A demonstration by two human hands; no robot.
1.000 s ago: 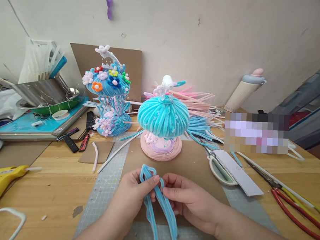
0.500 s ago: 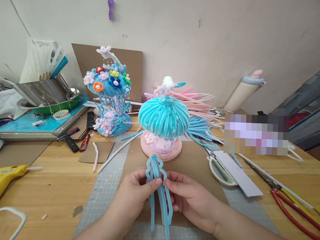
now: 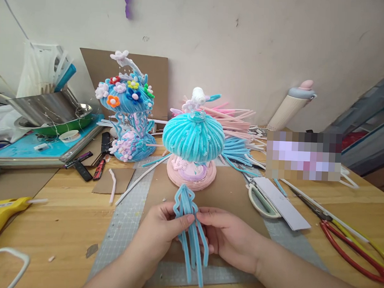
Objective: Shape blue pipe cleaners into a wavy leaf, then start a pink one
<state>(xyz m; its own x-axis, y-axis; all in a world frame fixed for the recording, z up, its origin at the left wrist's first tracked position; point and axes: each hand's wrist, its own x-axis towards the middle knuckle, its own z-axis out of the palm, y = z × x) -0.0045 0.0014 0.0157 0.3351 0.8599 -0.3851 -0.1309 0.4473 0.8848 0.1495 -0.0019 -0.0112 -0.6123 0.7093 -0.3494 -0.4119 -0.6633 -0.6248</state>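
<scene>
A bundle of blue pipe cleaners [image 3: 192, 246], joined at the top, hangs between my two hands over the cardboard sheet. Its outer strands are bent into waves near the top and the lower ends run straight. My left hand [image 3: 167, 225] pinches the bundle around its middle with the thumb in front. Thumb and forefinger of my right hand [image 3: 224, 232] are closed on one strand at the bundle's right side. Just beyond stands a turquoise pipe-cleaner dome [image 3: 194, 137] above a round pink base [image 3: 193, 176].
A flower-covered blue pipe-cleaner piece [image 3: 126, 103] stands at left, near a metal bowl [image 3: 50, 108]. A yellow glue gun [image 3: 4, 214] lies at far left. Red-handled scissors [image 3: 343, 244] and pale-handled scissors [image 3: 261, 202] lie at right. Behind the dome are loose pink pipe cleaners [image 3: 237, 122].
The right-hand strand's lower end has swung outward and the strands are more spread. Both hands stay in nearly the same grip. The camera view has shifted slightly.
</scene>
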